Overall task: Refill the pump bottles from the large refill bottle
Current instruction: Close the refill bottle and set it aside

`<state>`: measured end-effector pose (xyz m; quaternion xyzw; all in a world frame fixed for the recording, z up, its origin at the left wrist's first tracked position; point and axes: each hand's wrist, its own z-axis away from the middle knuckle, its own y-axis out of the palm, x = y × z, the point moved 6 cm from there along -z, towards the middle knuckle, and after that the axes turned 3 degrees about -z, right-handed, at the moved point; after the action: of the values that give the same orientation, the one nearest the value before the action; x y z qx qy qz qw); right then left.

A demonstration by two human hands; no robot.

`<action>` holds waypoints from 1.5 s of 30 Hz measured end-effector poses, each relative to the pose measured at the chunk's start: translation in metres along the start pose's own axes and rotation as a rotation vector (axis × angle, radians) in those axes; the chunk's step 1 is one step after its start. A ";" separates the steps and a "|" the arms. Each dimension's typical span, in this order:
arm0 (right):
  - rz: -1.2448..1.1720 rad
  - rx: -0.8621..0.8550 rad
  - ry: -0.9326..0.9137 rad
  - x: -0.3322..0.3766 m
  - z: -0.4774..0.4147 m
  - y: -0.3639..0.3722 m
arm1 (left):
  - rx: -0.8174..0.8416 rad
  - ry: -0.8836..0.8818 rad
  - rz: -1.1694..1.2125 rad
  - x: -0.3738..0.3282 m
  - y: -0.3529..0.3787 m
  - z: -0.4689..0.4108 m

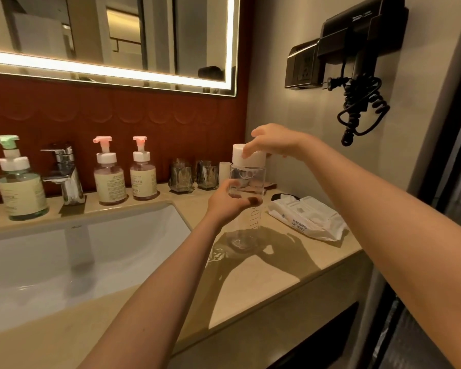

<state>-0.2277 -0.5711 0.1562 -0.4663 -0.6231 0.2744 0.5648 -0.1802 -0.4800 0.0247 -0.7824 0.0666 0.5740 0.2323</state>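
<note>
A tall clear refill bottle [246, 225] with a white cap [248, 155] stands upright on the beige counter [264, 278], right of the sink. My left hand [228, 202] grips its body around the middle. My right hand [273, 142] comes from above, its fingers curled round the white cap. Two pump bottles with pink heads [109, 171] [143, 169] stand behind the sink, right of the faucet. A larger pump bottle with a green head [19, 179] stands left of the faucet.
A chrome faucet [64, 174] rises over the white sink [64, 262]. Two glass tumblers [181, 178] [207, 174] stand by the back wall. A pack of wet wipes [308, 218] lies right of the bottle. A wall hair dryer with coiled cord [362, 75] hangs above.
</note>
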 end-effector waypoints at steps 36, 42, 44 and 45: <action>-0.208 -0.351 0.119 -0.009 0.005 0.014 | -0.143 -0.002 -0.097 -0.003 -0.001 0.009; -0.155 -0.466 0.199 -0.003 0.011 0.015 | -0.230 -0.016 -0.101 -0.004 0.001 0.013; -0.150 -0.496 0.198 -0.002 0.013 0.016 | -0.245 -0.018 -0.114 -0.003 0.000 0.013; -0.143 -0.506 0.191 -0.003 0.013 0.017 | -0.236 -0.017 -0.125 -0.003 0.001 0.012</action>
<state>-0.2361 -0.5643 0.1373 -0.5712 -0.6471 0.0242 0.5043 -0.1920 -0.4755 0.0245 -0.8020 -0.0522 0.5689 0.1745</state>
